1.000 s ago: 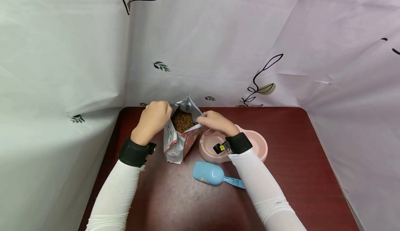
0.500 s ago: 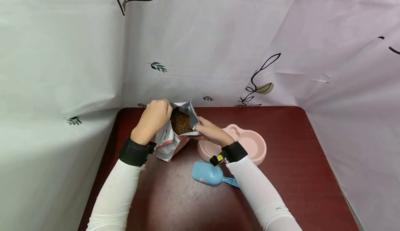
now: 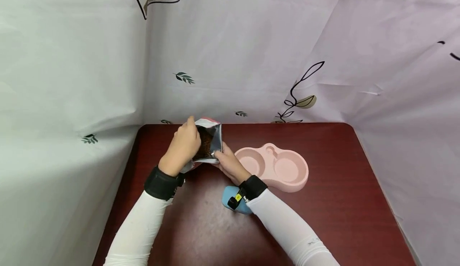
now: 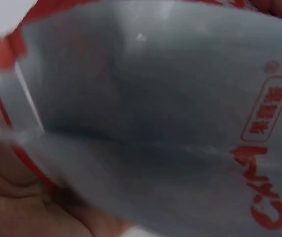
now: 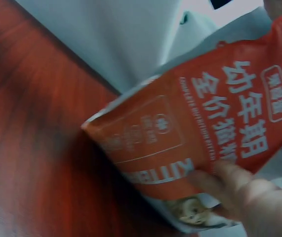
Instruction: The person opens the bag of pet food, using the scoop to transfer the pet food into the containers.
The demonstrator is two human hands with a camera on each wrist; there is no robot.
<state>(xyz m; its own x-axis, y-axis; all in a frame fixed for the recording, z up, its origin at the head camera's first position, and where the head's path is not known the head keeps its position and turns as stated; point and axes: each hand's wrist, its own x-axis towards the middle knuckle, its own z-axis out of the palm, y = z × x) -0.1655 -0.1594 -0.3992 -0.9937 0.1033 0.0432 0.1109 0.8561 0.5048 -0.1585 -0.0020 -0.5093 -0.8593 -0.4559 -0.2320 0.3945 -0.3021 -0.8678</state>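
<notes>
Cat-food bag clamped in both my grips, just left of centre in the head view.
My left grip is curled on the left edge of the bag's mouth; my right grip clamps its lower right, thumb at the rim, fingers against the red-orange printed panel. Bag tilted, mouth open, silver lining and brown kibble visible inside; whether its base touches the worktop, I cannot tell. Pink double bowl right of centre, near my right grip. Blue scoop at lower centre, partly hidden behind my right wristband. Left wrist view: blurred, mostly silvery bag surface with red lettering.
</notes>
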